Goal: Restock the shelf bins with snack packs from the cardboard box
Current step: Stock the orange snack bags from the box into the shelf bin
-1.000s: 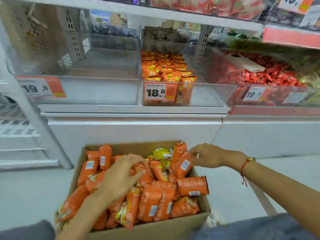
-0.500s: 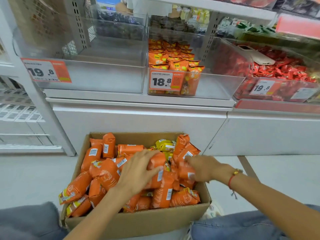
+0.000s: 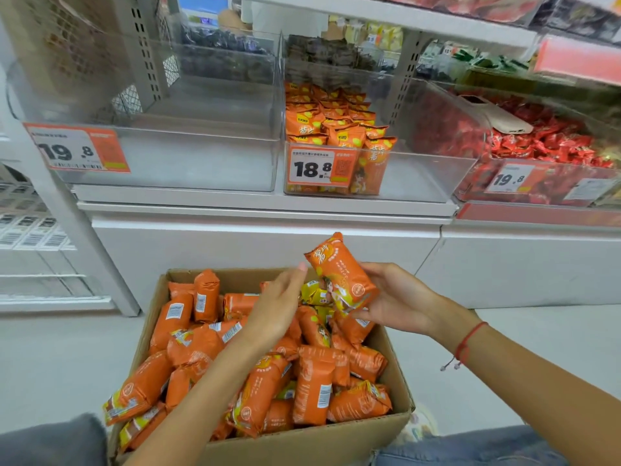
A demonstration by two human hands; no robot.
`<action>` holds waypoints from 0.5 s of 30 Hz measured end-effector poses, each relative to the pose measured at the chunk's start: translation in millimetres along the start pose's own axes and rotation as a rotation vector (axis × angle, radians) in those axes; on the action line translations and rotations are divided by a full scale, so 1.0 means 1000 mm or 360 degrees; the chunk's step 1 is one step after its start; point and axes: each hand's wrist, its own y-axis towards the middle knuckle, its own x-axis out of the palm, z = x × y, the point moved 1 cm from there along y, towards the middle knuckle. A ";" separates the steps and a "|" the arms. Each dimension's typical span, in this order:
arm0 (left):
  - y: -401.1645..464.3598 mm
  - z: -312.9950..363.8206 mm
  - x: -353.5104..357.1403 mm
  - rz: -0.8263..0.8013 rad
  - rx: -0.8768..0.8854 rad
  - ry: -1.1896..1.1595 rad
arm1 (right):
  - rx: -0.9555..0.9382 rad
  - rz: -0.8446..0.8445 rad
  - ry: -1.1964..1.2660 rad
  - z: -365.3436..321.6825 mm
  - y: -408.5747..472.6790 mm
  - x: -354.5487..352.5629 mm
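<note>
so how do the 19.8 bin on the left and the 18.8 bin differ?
The left bin holds no packs; the middle bin has orange packs filling its left part. The left bin's tag sits at its left corner, the middle bin's in front of the packs. Both are clear plastic with orange tags.

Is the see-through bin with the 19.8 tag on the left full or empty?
Empty. Through the left clear bin you see only its bare floor, while the middle bin holds orange snack packs.

Right hand (image 3: 396,299) gripping orange snack pack (image 3: 341,272) above cardboard box (image 3: 302,447); left hand (image 3: 275,307) open beside pack, fingertips touching. Middle bin (image 3: 420,176) partly stocked.
</note>
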 end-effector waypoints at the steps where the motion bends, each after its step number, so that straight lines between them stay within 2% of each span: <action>1: -0.004 0.009 0.003 -0.0107 -0.0105 -0.0264 | 0.0011 -0.0034 -0.0003 0.002 0.002 0.004; 3: -0.005 0.013 0.006 -0.0170 -0.0137 -0.0516 | 0.0008 -0.0067 -0.0142 0.005 0.007 0.011; 6: 0.002 0.007 -0.006 0.0061 -0.0074 -0.0760 | -0.0071 0.0020 -0.0628 0.001 0.015 0.020; 10: 0.011 -0.002 -0.046 0.0457 -0.0128 -0.0932 | -0.0130 0.0333 -0.1101 -0.012 0.039 0.018; 15: 0.015 -0.019 -0.073 0.0556 -0.0299 -0.1038 | -0.0139 0.0641 -0.1671 0.010 0.098 0.020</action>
